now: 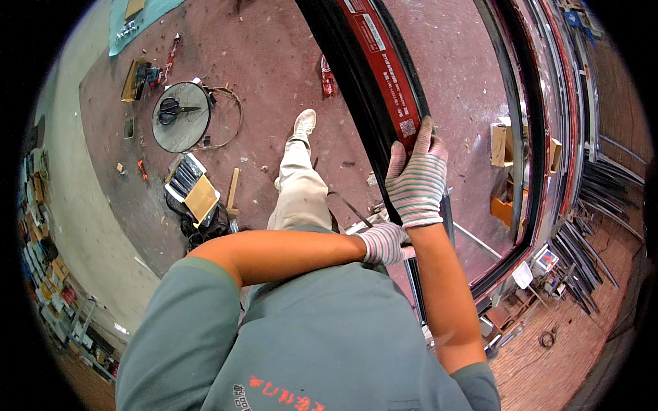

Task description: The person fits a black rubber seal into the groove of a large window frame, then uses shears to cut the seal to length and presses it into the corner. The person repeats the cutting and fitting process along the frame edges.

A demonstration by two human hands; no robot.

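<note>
A long black frame profile (373,127) with a red protective film on its face slants down from the top of the view toward me. My right hand (417,181), in a striped knit glove, is closed around the profile's near part, thumb on the left edge and fingers over the right side. My left forearm crosses in front of my body. My left hand (385,243), gloved the same way, sits just below the right hand, close to the profile's lower end. Its fingers are mostly hidden behind my right wrist, so their grip does not show.
Left on the reddish floor stands a round stool (181,133) with black scissors (177,109) on it. Near it lie an open cardboard box (199,195), a cordless tool (147,74) and a wood strip (234,190). A large dark frame (515,264) and stacked profiles (582,264) line the right.
</note>
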